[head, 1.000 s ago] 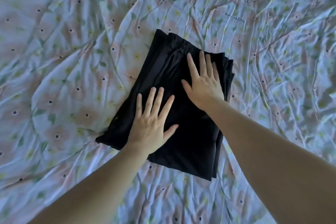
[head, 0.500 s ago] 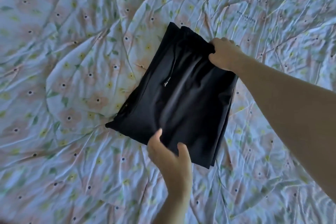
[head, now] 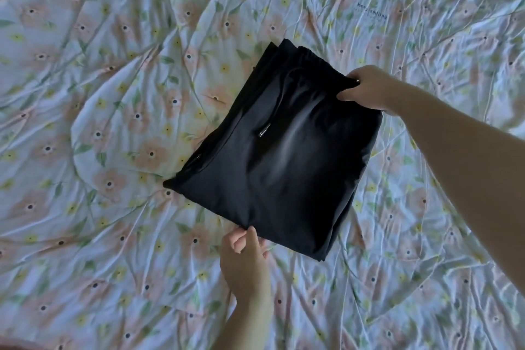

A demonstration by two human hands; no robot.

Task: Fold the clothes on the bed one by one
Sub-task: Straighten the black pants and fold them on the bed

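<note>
Crumpled floral bedsheet [head: 119, 128], folded black drawstring trousers [head: 284, 167], left hand [head: 245, 261] and right hand [head: 366, 88] gripping opposite edges

Left hand [head: 245, 261] low at centre, forearm rising from the bottom edge, fingers curled, thumb up, gripping the near edge of the trousers [head: 278, 156]. Right hand [head: 366, 88] reaching in from the right on a bare, outstretched arm, fingers curled round the far corner.
</note>
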